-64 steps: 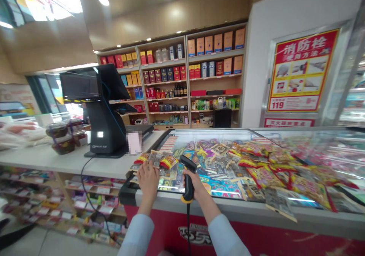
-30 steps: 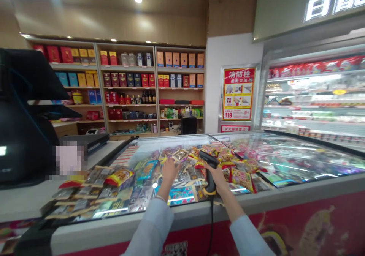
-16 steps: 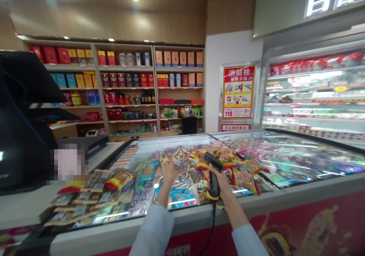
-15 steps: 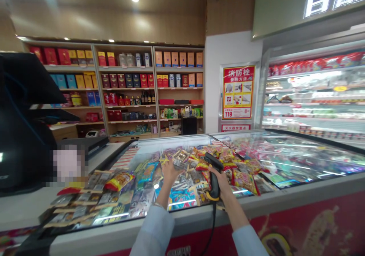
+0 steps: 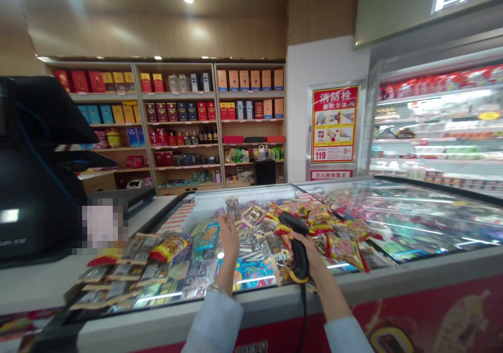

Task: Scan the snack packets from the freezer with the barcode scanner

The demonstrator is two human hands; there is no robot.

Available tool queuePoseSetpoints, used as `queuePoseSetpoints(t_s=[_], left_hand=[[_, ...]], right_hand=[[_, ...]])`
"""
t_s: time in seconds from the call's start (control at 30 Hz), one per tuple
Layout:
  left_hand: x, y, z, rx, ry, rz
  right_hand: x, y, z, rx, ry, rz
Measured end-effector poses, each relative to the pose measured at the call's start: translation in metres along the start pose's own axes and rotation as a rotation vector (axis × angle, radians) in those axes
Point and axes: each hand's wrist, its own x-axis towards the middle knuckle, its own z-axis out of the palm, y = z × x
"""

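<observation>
At the left hand's point(image 5: 229, 240) fingertips, a small packet point(image 5: 232, 206) stands upright, pinched at its lower end. To the right of those fingers, the right hand point(image 5: 312, 254) has its own wrapped around the handle of a black scanner point(image 5: 301, 258). Below both sets of fingers lies a freezer point(image 5: 275, 298); snack bags point(image 5: 346, 252) are strewn over its glass on either side of them.
</observation>
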Motion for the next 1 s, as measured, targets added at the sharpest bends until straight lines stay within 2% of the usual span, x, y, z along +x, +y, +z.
queuePoseSetpoints(t_s=[0.17, 0.43, 1.0], left_hand=[[-0.007, 0.009, 0.000, -0.025, -0.123, 0.041], [-0.011, 0.016, -0.001, 0.063, -0.244, 0.075], [-0.009, 0.014, 0.002, 0.149, -0.252, 0.071]], right_hand=[[-0.004, 0.000, 0.003, 0.032, -0.027, -0.014], [-0.005, 0.000, 0.004, 0.017, -0.004, -0.049], [-0.003, 0.003, -0.001, 0.021, -0.054, -0.053]])
